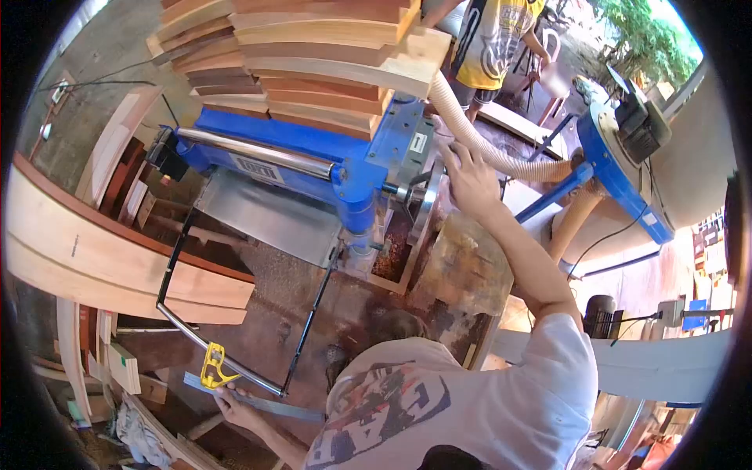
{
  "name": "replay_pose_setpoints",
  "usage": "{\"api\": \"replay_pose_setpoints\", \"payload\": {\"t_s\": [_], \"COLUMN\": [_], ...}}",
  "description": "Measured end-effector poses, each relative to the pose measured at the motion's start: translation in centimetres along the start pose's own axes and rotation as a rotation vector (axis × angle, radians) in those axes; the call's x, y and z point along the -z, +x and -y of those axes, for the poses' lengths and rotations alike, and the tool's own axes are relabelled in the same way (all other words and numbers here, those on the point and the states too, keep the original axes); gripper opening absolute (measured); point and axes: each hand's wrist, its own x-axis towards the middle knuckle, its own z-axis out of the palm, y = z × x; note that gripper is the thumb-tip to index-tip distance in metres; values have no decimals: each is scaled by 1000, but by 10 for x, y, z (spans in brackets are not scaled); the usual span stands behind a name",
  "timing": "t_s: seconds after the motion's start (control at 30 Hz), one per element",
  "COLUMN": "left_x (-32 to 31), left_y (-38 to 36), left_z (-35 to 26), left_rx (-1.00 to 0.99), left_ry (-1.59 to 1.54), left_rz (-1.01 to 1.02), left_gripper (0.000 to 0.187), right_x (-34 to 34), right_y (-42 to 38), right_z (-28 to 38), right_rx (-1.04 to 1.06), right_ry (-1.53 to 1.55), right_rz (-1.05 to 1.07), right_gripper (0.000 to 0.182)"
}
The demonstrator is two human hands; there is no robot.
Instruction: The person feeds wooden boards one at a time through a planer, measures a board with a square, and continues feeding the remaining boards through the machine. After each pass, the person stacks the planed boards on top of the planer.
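Observation:
My left hand (229, 405), low in the view, is closed on a combination square with a yellow head (211, 366) and a long metal blade (278, 408). The yellow head is beside the chrome roller bar of the machine's extension frame (249, 376). My right hand (471, 182) is at the metal handwheel (427, 205) on the side of a blue thickness planer (357, 188), its fingers curled over the upper rim. Part of the wheel is hidden behind the hand. A bare steel table (270, 222) lies beneath the planer's blue head.
Curved wooden boards (313, 35) are stacked high on the planer. More curved boards (94, 251) lie at the left. A ribbed hose (470, 129) runs to a blue dust collector (619, 168). Another person in a yellow shirt (493, 47) stands behind.

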Motion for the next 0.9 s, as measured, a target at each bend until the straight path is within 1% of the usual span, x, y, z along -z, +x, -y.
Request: {"api": "replay_pose_setpoints", "payload": {"t_s": [0.07,0.13,0.2,0.27,0.3,0.4,0.43,0.47,0.5,0.53,0.57,0.63,0.67,0.7,0.73,0.77,0.8,0.83,0.9], "left_x": [-7,-9,-9,-5,-4,26,31,36,42,50,48,72,84,97,112,128,144,158,181], "left_y": [-1,-3,-4,-12,-11,-5,-5,5,2,-3,-12,-15,-20,-15,-13,-1,12,24,49], "left_z": [-13,-19,-19,-22,-23,-6,-3,5,-2,-9,-30,-42,-47,-52,-49,-45,-38,-38,-38], "left_rx": [-10,-29,-60,-49,-47,-19,17,6,0,-60,-112,32,21,-7,6,20,43,43,65], "left_ry": [8,0,-32,23,45,85,54,91,128,136,150,-6,-61,-110,-161,-212,-233,-263,-313], "left_rz": [6,14,23,-10,-26,-30,-39,-45,-101,-120,-164,-262,-307,-324,-378,-410,-450,-468,-466], "left_gripper": [31,30,31,31,31,31,31,31,30,30,30,32,33,34,33,33,33,33,34], "right_x": [-20,-60,-93,-157,-153,-122,-124,-155,-175,-192,-181,-186,-201,-224,-325,-299,-257,-226,-185], "right_y": [17,22,15,-36,-40,-43,-46,-55,-62,-58,-64,-88,-109,-131,-179,-196,-207,-217,-237], "right_z": [-8,-26,-23,0,16,32,31,19,11,-2,-3,-1,-1,0,-36,5,68,123,204], "right_rx": [-121,-175,-232,-180,-155,-251,-289,-322,-351,-367,-386,-465,-510,-540,-466,-513,-527,-508,-397], "right_ry": [56,77,129,214,256,284,218,259,301,366,420,570,649,724,798,821,854,889,948], "right_rz": [59,248,428,442,442,784,762,690,617,526,370,3,-127,-189,-372,-237,-54,119,410], "right_gripper": [50,40,28,28,29,39,31,31,31,35,41,56,65,74,72,68,63,58,49]}}
